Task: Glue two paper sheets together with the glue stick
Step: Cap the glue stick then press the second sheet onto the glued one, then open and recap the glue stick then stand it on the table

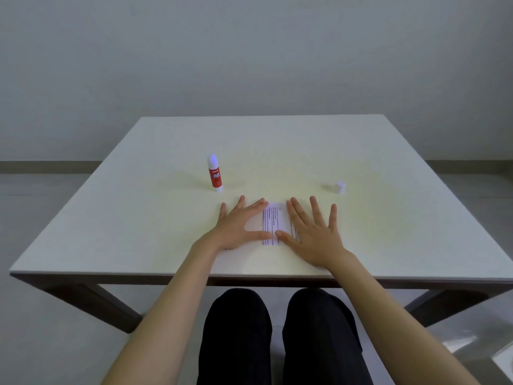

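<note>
Plain grey wall behind, white square table (388, 218) on dark legs.

Paper (273, 222) lies flat near the table's front edge, centre. Small sheet, printed text lines running sideways to the viewer. Can't tell whether it's one sheet or two stacked; a lighter blank part shows under the left thumb side, a printed strip shows at the right edge under the other hand.

Left hand (236, 227) flat, palm down, on the paper's left part. Fingers (256, 205) spread and straight, thumb reaching across the paper's near edge. Gripping nothing, just pressing.

Right hand (316, 234) flat, palm down, on the paper's right part, fingers splayed wide, thumb pointing left. Both thumb tips touch or nearly touch on the paper's near edge. Also gripping nothing.

Glue stick (214, 173) stands upright on the table, beyond and left of the left hand, apart from it. Red label, white base, cap off, pale glue tip exposed.

Cap (340, 187) white, sits on the table beyond and right of the right hand, well apart from the stick.

Bare forearms come in from below. Knees in dark trousers (277, 337) visible under the table's front edge.
</note>
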